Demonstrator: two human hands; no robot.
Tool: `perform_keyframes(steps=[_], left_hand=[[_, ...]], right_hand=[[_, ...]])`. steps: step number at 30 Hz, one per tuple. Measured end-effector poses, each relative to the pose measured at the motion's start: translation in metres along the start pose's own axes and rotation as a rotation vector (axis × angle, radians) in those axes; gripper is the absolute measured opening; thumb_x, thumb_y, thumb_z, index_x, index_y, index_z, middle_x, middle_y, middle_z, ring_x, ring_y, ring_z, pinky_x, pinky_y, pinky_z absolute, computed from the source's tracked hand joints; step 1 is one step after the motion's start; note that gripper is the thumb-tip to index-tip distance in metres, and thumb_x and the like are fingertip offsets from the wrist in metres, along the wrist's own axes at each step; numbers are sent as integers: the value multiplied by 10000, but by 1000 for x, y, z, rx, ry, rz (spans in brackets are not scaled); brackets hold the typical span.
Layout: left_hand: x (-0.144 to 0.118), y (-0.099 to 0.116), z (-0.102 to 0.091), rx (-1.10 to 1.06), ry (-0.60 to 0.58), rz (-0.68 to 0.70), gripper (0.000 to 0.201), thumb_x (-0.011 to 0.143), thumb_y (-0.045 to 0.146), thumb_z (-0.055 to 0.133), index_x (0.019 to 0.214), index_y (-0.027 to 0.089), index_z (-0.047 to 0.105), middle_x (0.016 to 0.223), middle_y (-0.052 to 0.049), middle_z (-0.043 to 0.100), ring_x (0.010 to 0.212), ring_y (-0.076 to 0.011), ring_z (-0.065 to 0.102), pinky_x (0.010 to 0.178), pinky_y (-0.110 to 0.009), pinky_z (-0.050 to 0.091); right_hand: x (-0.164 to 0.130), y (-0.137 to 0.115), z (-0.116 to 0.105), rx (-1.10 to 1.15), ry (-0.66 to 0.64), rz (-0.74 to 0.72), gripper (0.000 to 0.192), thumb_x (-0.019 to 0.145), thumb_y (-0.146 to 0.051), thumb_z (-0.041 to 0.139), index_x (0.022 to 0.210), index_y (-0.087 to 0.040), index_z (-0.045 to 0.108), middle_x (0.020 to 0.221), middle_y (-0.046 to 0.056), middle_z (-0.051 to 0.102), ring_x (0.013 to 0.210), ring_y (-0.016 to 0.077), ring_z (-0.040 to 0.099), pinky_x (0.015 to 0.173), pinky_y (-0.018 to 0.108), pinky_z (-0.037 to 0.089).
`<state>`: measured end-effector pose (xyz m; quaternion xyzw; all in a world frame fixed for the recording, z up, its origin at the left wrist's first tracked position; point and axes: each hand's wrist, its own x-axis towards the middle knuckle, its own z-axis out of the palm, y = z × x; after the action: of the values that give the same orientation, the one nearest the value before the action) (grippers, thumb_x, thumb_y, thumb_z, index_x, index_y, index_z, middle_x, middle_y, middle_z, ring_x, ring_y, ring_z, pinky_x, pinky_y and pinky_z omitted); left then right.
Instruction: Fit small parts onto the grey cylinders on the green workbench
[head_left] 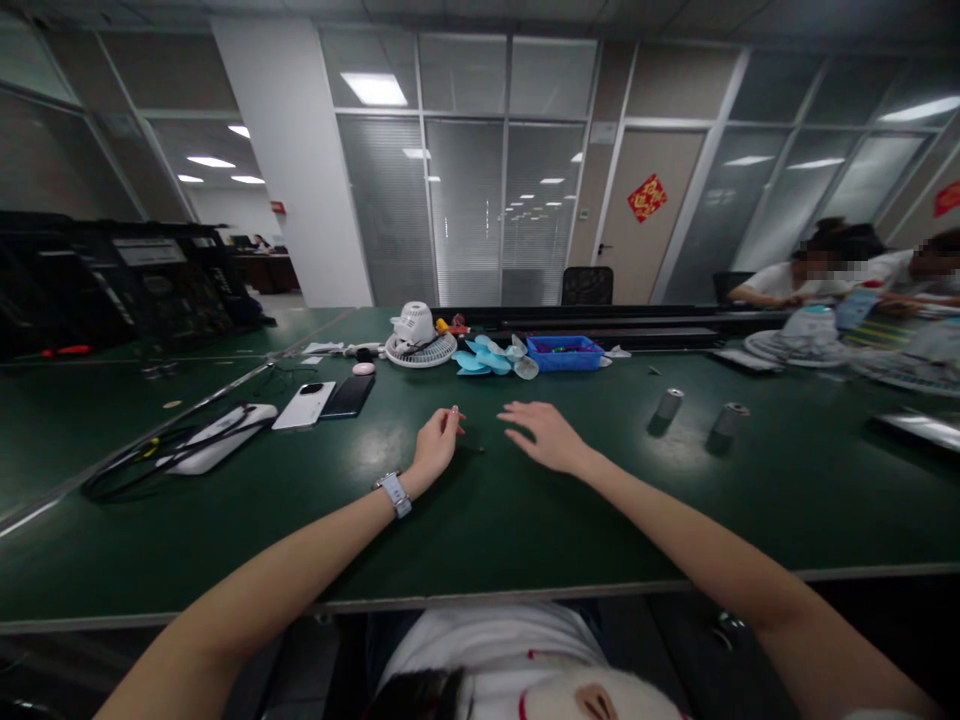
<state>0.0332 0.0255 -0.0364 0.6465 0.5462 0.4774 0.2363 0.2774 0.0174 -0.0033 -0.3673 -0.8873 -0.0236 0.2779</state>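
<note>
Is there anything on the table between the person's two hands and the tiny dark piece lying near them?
Nothing visible. The small dark piece lies on bare green table, between the left hand and right hand; neither touches it.

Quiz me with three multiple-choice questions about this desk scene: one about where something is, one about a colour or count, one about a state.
1. Where is the blue tray?
A. beyond the hands
B. on the floor
C. on a chair

2. How many grey cylinders lie right of the hands?
A. two
B. four
C. six

3. The right hand is:
A. open, flat
B. holding a phone
C. gripping a cylinder

Answers: 1 A, it sits far up the green table. 2 A, two show. 3 A, fingers spread, nothing held.
</note>
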Motion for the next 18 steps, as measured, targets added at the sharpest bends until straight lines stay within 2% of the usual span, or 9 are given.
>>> perform_keyframes(steps=[3, 6, 9, 12, 14, 18], left_hand=[[0, 1, 0, -8, 25, 5, 481, 945, 569, 346, 937, 180, 629, 786, -50, 690, 736, -182, 643, 666, -280, 461], [-1, 1, 1, -9, 21, 10, 456, 947, 550, 357, 915, 182, 625, 772, -44, 680, 732, -181, 638, 670, -282, 456], [-1, 1, 3, -14, 17, 24, 437, 945, 534, 370, 900, 185, 629, 763, -42, 678, 710, -181, 625, 655, -285, 449], [-1, 0, 3, -25, 13, 26, 429, 940, 529, 379, 893, 186, 632, 761, -45, 678, 703, -184, 615, 650, -288, 448], [-1, -1, 3, -25, 5, 17, 432, 938, 537, 381, 890, 188, 631, 764, -47, 676, 718, -189, 619, 657, -291, 448], [0, -2, 1, -16, -15, 7, 440, 934, 559, 381, 893, 196, 628, 778, -45, 677, 736, -193, 626, 663, -292, 445]], right_hand=[[2, -38, 27, 108, -147, -159, 374, 966, -320, 511, 1313, -234, 619, 1377, 89, 583, 1299, 246, 522, 1065, 469, 412], [2, -46, 39, 177, -162, -193, 318, 949, -263, 550, 1237, -223, 678, 1286, 84, 647, 1240, 245, 576, 1040, 447, 446], [3, -40, 40, 185, -176, -170, 298, 919, -135, 548, 1150, -199, 726, 1187, 76, 700, 1177, 222, 623, 1032, 407, 463], [2, -35, 37, 171, -187, -133, 392, 862, -4, 504, 1118, -183, 741, 1166, 68, 711, 1128, 183, 648, 1034, 350, 466], [2, -31, 33, 168, -176, -111, 430, 845, 16, 485, 1115, -196, 744, 1137, 50, 724, 1081, 165, 664, 1006, 326, 484], [4, -1, 10, 10, -77, -8, 472, 827, 32, 459, 1108, -219, 744, 1098, 39, 733, 1041, 186, 666, 965, 357, 495]])
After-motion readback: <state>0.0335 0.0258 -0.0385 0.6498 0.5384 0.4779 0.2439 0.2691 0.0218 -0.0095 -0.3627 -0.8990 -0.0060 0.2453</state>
